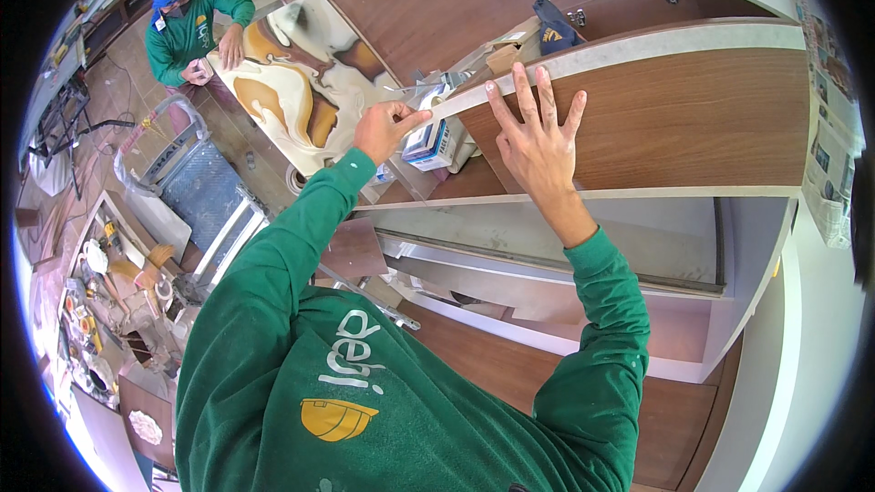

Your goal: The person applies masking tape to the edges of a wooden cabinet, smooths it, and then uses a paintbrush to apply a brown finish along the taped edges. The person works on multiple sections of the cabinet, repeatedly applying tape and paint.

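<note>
A pale strip that looks like masking tape [674,47] runs along the top edge of a brown wood-grain panel [693,118]. At the strip's left end my left hand [385,132] is closed, with thumb and forefinger pinching it just past the panel's corner. My right hand [540,137] lies with fingers spread over the panel, its fingertips reaching onto the strip. Below my left hand's fingertips stands a blue and white cardboard box [430,148], partly hidden by the strip and hand.
Behind the panel lie a dark blue cap [556,27] and cardboard pieces. A marble-patterned board [305,82] is at the far left, with a co-worker in green [196,32] beside it. A blue-topped step ladder [205,191] and a tool-covered bench [118,301] stand left.
</note>
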The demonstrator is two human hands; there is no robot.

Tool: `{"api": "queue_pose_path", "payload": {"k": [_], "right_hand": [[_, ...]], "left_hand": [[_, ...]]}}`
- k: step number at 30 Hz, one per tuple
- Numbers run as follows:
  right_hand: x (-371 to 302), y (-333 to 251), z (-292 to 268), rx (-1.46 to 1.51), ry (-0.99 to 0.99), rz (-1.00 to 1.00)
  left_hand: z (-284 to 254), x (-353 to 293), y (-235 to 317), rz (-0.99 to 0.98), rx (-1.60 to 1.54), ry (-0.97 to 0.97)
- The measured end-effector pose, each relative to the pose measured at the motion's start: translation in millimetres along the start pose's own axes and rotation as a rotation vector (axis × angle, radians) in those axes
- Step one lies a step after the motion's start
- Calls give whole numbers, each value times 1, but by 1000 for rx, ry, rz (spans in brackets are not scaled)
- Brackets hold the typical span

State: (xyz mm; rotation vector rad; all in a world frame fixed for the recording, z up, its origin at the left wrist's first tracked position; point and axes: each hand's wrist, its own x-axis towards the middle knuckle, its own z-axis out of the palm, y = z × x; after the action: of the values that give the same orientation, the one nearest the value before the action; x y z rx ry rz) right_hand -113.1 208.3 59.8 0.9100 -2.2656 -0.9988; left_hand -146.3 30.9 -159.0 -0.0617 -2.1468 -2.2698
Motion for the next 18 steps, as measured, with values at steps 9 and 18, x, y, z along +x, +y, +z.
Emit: {"api": "queue_pose_path", "payload": {"k": [9, 18], "right_hand": [[-1, -3, 1, 46, -21, 23], [0, -3, 1, 50, -26, 19]], "left_hand": [[-4, 0, 6, -21, 40, -24], [0, 3, 0, 1, 37, -20]]}}
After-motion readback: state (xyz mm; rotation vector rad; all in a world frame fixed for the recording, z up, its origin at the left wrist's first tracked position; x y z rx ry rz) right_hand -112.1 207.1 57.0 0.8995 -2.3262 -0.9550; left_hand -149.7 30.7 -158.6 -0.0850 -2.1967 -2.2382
